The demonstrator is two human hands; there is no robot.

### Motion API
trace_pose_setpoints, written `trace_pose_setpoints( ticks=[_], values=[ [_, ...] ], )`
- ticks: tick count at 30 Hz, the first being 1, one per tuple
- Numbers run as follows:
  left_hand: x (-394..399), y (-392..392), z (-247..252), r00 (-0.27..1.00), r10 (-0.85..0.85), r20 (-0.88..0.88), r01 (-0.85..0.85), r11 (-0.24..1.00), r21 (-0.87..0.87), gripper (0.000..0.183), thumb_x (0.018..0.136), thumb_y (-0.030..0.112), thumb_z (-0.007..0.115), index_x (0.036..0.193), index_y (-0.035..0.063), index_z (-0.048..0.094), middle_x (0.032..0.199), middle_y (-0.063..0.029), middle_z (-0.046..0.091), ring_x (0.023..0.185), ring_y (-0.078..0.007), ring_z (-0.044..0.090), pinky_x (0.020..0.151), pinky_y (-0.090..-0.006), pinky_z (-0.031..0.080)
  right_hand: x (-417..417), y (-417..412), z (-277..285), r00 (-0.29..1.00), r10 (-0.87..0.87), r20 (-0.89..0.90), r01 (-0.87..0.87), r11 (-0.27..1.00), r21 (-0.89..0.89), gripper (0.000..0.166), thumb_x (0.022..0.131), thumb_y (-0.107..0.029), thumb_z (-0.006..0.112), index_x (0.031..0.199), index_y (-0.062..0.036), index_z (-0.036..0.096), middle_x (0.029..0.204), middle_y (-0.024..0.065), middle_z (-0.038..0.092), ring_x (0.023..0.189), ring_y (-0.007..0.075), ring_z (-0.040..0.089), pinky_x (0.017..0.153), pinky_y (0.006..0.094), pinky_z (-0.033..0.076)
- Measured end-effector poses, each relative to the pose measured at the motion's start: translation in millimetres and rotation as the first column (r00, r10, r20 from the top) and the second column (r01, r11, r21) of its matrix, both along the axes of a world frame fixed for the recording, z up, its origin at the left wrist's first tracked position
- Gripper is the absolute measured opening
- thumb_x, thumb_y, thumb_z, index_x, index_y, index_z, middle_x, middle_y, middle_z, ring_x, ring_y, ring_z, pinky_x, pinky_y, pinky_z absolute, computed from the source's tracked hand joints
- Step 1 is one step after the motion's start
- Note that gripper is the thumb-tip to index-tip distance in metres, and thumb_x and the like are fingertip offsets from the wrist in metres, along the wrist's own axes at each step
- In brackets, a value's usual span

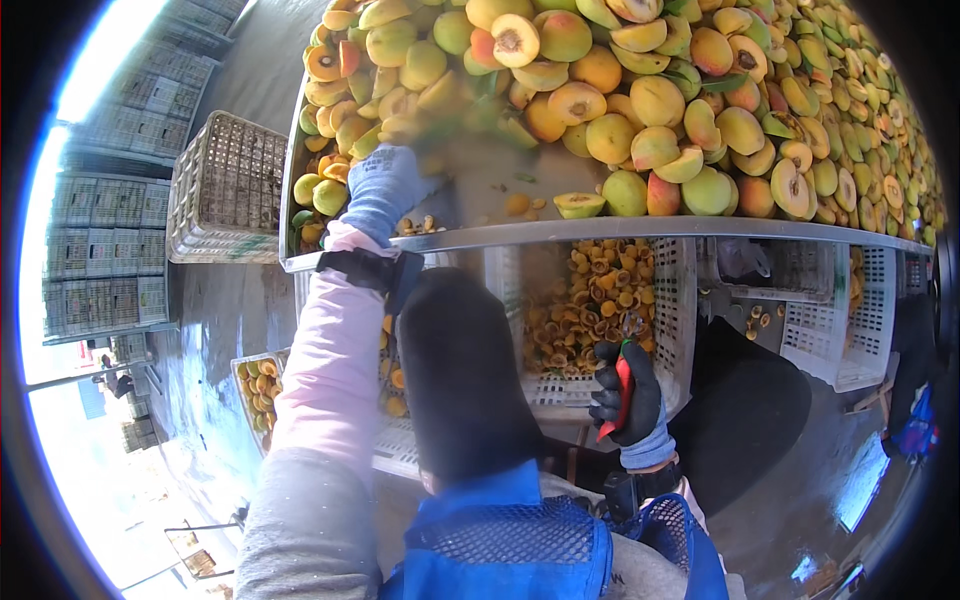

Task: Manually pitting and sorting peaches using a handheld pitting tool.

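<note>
My left hand (pixel 384 184), in a grey-blue glove, reaches over the metal rim of the sorting table (pixel 480 234) at its left end. Its fingers are hidden against the yellow-green peaches (pixel 356 139), so whether they grip a fruit is unclear. Lower down, my right hand (pixel 637 397) wears a glove with black-coated fingers. It is closed around a hand tool with red handles (pixel 622 382) and a small metal head, held above a white plastic crate (pixel 675 322). That crate contains many cut, orange-brown fruit pieces (pixel 592 307).
Whole and halved peaches (pixel 750 112) are heaped across the table. A stained crate (pixel 232 180) stands left of it, before stacked crates (pixel 105 247). Another fruit-filled crate (pixel 259 390) is at lower left. More white crates (pixel 840 330) sit under the table's right side, near fruit scraps on the floor.
</note>
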State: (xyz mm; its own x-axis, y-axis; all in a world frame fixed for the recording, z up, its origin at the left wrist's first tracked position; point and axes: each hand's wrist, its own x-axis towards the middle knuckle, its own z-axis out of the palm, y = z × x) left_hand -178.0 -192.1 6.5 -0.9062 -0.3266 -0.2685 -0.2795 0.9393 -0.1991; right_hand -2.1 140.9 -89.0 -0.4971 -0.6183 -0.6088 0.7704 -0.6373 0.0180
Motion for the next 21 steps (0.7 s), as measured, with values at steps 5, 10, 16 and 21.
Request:
trace_pose_setpoints(
  ticks=[5,10,16,21],
  values=[
    [37,15,1,0.891,-0.118,-0.438,0.327,0.836,0.441,0.043,0.072,0.034,0.069,0.095,-0.0011,0.063,0.081,-0.0122,0.062,0.065,-0.0238,0.058,0.062,-0.0371,0.046,-6,-2,13,0.998,-0.060,-0.017,0.061,0.992,0.110,0.040,0.091,-0.041,0.049,0.108,-0.0052,0.053,0.065,0.0002,0.052,0.044,0.0105,0.046,0.040,0.0242,0.038],
    [129,100,7,0.942,0.267,0.205,-0.067,-0.450,0.891,0.055,0.081,0.029,0.059,0.126,-0.0018,0.048,0.115,-0.0093,0.056,0.108,-0.0159,0.050,0.091,-0.0269,0.040,5,-18,45,0.741,0.330,-0.584,0.182,0.738,0.649,0.035,0.090,-0.033,0.049,0.105,-0.0007,0.052,0.071,0.0096,0.055,0.055,0.0206,0.054,0.049,0.0331,0.045],
    [151,154,-18,0.930,0.338,0.144,-0.008,-0.371,0.929,0.058,0.089,0.045,0.051,0.122,-0.0022,0.049,0.104,-0.0116,0.059,0.089,-0.0174,0.059,0.077,-0.0295,0.050,-9,-32,73,0.274,0.661,-0.699,0.543,0.493,0.680,0.029,0.089,-0.021,0.045,0.105,0.0024,0.051,0.080,0.0226,0.055,0.071,0.0405,0.055,0.061,0.0413,0.044],
    [162,162,-33,0.909,0.399,-0.116,0.133,-0.015,0.991,0.045,0.093,0.040,0.046,0.108,-0.0019,0.055,0.088,-0.0105,0.061,0.070,-0.0148,0.059,0.063,-0.0256,0.049,-4,-31,78,0.221,0.674,-0.705,0.670,0.421,0.612,0.027,0.089,-0.021,0.045,0.103,0.0023,0.051,0.079,0.0230,0.056,0.071,0.0404,0.056,0.060,0.0415,0.044]
  ],
)
